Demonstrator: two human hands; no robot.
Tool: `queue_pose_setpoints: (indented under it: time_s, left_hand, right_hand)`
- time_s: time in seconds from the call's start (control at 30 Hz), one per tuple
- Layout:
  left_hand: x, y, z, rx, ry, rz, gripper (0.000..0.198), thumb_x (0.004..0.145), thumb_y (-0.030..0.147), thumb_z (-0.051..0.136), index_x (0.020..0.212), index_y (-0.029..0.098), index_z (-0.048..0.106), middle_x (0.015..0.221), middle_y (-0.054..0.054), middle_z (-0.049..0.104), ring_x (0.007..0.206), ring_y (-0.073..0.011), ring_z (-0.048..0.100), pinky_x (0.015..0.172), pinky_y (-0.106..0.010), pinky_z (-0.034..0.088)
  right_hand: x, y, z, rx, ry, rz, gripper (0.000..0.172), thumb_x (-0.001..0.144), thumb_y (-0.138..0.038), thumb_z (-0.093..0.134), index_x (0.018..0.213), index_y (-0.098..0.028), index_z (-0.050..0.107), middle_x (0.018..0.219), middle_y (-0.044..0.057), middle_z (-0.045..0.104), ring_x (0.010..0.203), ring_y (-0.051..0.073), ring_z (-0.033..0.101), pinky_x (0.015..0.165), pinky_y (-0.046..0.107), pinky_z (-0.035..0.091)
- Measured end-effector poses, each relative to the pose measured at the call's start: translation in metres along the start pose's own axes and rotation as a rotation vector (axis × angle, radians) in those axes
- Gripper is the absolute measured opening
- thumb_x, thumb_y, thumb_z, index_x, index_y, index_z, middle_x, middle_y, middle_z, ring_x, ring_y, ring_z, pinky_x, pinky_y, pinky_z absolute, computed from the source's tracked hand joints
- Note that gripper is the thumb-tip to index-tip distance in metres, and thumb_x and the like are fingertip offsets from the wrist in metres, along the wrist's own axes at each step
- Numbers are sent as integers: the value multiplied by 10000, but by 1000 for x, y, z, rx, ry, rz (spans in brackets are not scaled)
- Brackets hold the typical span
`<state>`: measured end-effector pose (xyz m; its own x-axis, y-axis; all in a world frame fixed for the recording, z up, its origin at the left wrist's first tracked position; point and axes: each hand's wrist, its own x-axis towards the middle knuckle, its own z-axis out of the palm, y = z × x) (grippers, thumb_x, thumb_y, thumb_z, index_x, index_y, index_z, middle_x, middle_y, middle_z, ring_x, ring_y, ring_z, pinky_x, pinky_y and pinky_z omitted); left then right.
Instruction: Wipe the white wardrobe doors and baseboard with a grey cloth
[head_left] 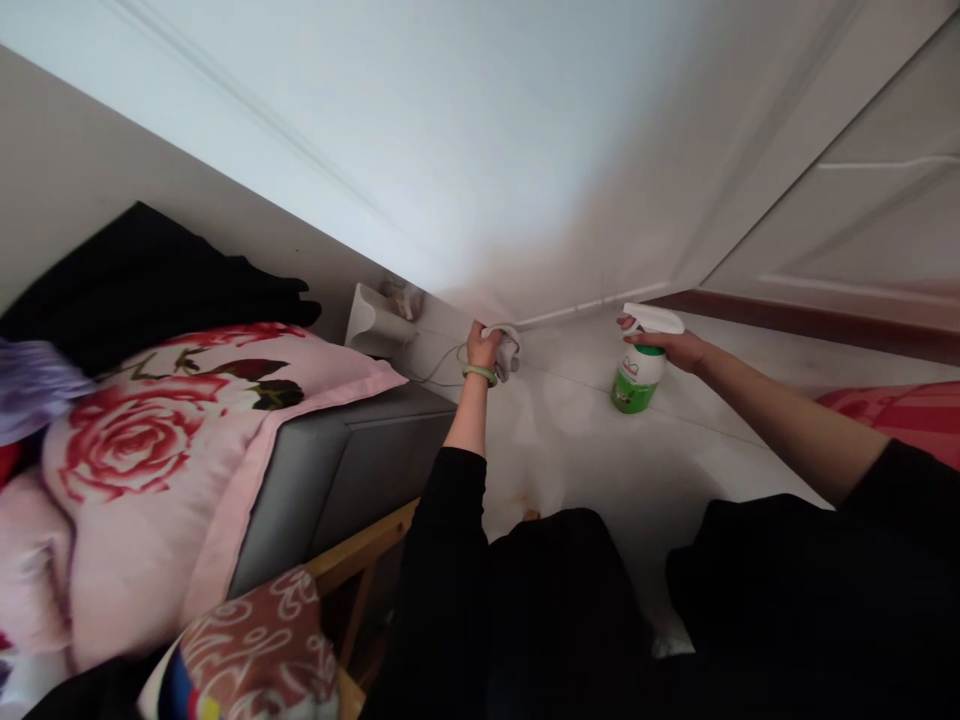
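Observation:
My left hand (481, 348) is closed around a crumpled white cloth (508, 350), pressed low against the floor where it meets the white wall. A green bangle sits on that wrist. My right hand (671, 346) grips the white trigger head of a green spray bottle (636, 378), which stands upright on the pale floor about a forearm's length right of the cloth. Both arms wear black sleeves.
A grey bed frame (341, 470) with a pink rose-print pillow (150, 440) lies at left. A white object (371, 318) and a thin cable (442, 368) sit by the wall. A white door (862, 190) with a brown threshold (810, 322) is at right, red fabric (900, 415) beneath it.

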<state>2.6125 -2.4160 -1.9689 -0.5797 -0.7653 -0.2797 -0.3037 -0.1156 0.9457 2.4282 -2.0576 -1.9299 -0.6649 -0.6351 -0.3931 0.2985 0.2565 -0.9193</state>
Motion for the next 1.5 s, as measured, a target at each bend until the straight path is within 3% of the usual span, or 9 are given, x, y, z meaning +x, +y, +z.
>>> queue_pose_setpoints:
  time_s: [0.43,0.6,0.7,0.8,0.9,0.97,1.07,1.3,1.5]
  left_hand:
    - [-16,-15,0,40,79,-34,193,810,195,778,959,266,677,1002,-19,808,1014,-235,797,1026,-348,655]
    - [-21,-31,15,274,128,-33,346,963,137,697,1294,224,750,1372,-127,830,1353,-284,798,1270,-444,615]
    - [-40,-43,37,481,43,-34,501,980,86,705,1456,223,781,1603,-171,783,1561,-329,716,1416,-539,522]
    - [-56,-45,81,695,-436,190,783,898,21,780,1641,268,760,1894,-94,596,1638,-335,658,1422,-503,541]
    - [-52,-33,144,1011,-792,503,968,1042,44,640,1956,244,394,2082,-40,218,1717,-347,557,1355,-492,599]
    - [-42,-21,183,1079,-788,551,827,1171,99,471,1980,186,321,2069,-70,271,1759,-360,489,1321,-490,609]
    - [-26,-8,217,1087,-773,532,683,1262,227,375,1940,149,421,1977,-134,468,1769,-392,447,1309,-523,600]
    - [-13,-10,219,1067,-704,503,708,1205,192,438,1909,233,496,1920,-112,546,1729,-392,453,1281,-570,598]
    - [2,-17,231,1024,-718,403,758,1153,180,620,1902,237,515,1889,-148,573,1598,-433,592,1247,-581,630]
  right_hand:
    - [24,11,4,224,30,64,558,525,-447,1136,907,-309,753,1149,58,840,1593,430,687,1311,557,628]
    - [34,9,4,160,28,76,568,529,-460,1110,932,-317,736,1037,34,808,1319,375,783,1139,516,672]
    - [40,3,2,105,13,102,607,532,-507,1113,959,-331,720,916,7,751,963,295,737,936,484,652]
    - [45,-3,2,89,-10,111,614,561,-517,1117,982,-338,708,877,-9,704,868,255,663,854,444,592]
    - [50,-8,4,103,-25,101,598,599,-509,1119,999,-339,708,907,-14,704,918,249,667,894,430,582]
    - [53,-12,6,108,-26,89,598,601,-518,1120,989,-333,704,915,-8,701,932,253,659,905,429,582]
    - [57,-15,10,143,3,79,629,554,-516,1135,943,-316,683,909,-4,684,896,238,617,873,411,569]
    - [67,-10,9,179,34,104,650,560,-498,1149,970,-319,677,897,-27,672,865,208,599,840,380,550]
    - [70,-11,8,93,36,116,572,631,-516,1083,980,-317,677,929,5,693,999,282,693,1002,464,618]
